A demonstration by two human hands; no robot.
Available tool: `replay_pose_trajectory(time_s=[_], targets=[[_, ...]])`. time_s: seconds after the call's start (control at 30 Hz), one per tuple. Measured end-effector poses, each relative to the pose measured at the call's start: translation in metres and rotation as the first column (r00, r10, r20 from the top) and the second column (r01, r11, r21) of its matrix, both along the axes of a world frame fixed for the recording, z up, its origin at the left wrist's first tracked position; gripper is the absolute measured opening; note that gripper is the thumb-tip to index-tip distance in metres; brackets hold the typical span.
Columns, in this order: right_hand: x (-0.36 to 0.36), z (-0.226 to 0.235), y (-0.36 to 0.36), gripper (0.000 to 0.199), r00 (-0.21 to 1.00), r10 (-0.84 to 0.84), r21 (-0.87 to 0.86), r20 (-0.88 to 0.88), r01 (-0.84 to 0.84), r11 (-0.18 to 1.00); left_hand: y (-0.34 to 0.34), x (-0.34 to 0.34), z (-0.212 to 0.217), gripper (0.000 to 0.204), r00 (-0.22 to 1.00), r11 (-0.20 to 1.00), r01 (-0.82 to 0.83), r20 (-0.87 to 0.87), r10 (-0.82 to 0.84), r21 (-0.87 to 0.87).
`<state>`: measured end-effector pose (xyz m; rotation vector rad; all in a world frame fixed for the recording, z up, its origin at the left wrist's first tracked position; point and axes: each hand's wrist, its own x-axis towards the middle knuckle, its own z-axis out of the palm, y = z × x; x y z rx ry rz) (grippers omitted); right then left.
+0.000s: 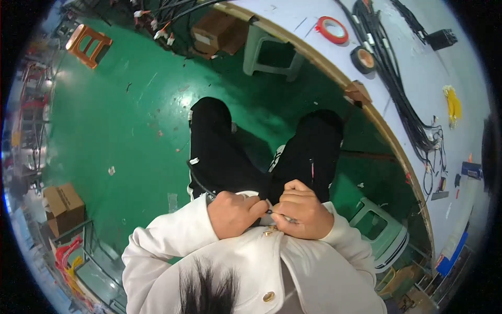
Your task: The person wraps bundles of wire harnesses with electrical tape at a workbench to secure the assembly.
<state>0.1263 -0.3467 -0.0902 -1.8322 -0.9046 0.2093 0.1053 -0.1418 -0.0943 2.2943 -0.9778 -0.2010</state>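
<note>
Close together over my lap, both hands are closed. My left hand point(234, 213) is wrapped round a black cable point(201, 184), whose loose end sticks out past the fingers and carries a white tag point(194, 161). Between the hands shows a short dark end of the cable with thin wires point(276, 213). My right hand point(303, 212) pinches these wires; its fingers hide most of what lies inside. The hands almost touch, in front of my white jacket and above my black trousers point(214, 136).
On the white table point(308, 31) to the right lie a bundle of black cables point(395, 89), red tape point(332, 30), dark tape point(363, 59) and yellow ties point(452, 104). Pale green stools point(379, 230) stand by the table. Cardboard boxes point(64, 208) and an orange stool point(89, 46) stand on the green floor.
</note>
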Motion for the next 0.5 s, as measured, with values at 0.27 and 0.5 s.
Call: replay_pose_trajectory(time_s=[0.27, 0.5], targets=[[0.001, -0.003, -0.005, 0.009, 1.000, -0.020, -0.047, 0.020, 0.021, 0.999, -0.003, 0.007, 0.002, 0.014, 0.999, 0.996, 0.007, -0.046, -0.011, -0.085], [0.088, 0.051, -0.033, 0.020, 0.855, -0.231, -0.223, 0.465, 0.365, 0.904, -0.008, 0.035, -0.007, 0.013, 0.937, 0.930, -0.241, -0.315, 0.150, -0.276]])
